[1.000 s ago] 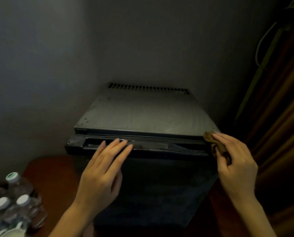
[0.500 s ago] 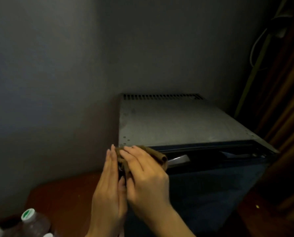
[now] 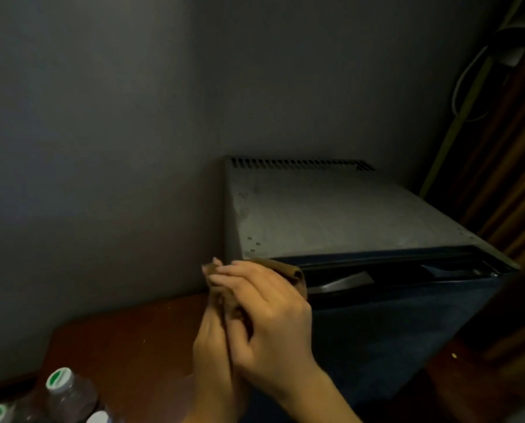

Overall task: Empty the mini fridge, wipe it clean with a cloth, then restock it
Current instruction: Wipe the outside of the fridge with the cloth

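Closely paired hands hold a crumpled brown cloth [image 3: 290, 271] at a grey-topped mini fridge [image 3: 346, 215].
Lower left, clear plastic bottles [image 3: 68, 392] stand on the reddish-brown wooden table [image 3: 126, 337]; the left hand [image 3: 209, 346] lays straight fingers against the cloth, the right hand [image 3: 273, 319] curls its fingers round it, at the fridge's front-left corner.

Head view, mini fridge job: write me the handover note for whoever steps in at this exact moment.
Left hand: lies flat against the cloth.
Right hand: grips the cloth. Both hands are at the front left top corner of the mini fridge.
Bottles: out, standing on the wooden surface at lower left.
Done: at least some emptying. The inside is hidden, so wiping progress is unclear.
Left: finish wiping, then restock the bottles.
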Demonstrator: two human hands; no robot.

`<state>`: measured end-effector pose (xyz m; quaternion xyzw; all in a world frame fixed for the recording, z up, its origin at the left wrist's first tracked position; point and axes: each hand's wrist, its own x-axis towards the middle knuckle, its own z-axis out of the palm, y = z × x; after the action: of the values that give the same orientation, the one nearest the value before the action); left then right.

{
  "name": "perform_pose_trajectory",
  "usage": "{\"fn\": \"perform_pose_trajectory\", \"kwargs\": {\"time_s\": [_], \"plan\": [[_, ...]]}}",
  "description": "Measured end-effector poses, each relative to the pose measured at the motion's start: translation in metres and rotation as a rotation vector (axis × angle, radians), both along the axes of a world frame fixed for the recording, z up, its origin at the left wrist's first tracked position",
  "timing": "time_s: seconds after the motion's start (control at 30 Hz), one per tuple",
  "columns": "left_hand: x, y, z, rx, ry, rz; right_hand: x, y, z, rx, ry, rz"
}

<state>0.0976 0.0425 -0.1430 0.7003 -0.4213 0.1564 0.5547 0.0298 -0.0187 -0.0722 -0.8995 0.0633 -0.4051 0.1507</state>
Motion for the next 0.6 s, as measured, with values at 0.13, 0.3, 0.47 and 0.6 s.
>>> {"fn": "perform_pose_trajectory", "kwargs": {"time_s": [0.13,0.3,0.47,0.6], "plan": [[-0.009,0.021,0.001,-0.032,0.017,-0.077,-0.025,-0.029,0.001,-0.143,0.136,0.321],[-0.016,0.033,0.012,-0.011,-0.138,-0.071,-0.045,-0.052,-0.006,0.009,-0.075,0.140],[-0.014,0.035,0.009,-0.062,0.017,0.038,-0.016,-0.024,-0.006,-0.118,-0.005,0.120],[-0.020,0.018,0.016,-0.056,-0.062,-0.052,-0.057,-0.065,-0.004,-0.108,0.015,0.167]]}}
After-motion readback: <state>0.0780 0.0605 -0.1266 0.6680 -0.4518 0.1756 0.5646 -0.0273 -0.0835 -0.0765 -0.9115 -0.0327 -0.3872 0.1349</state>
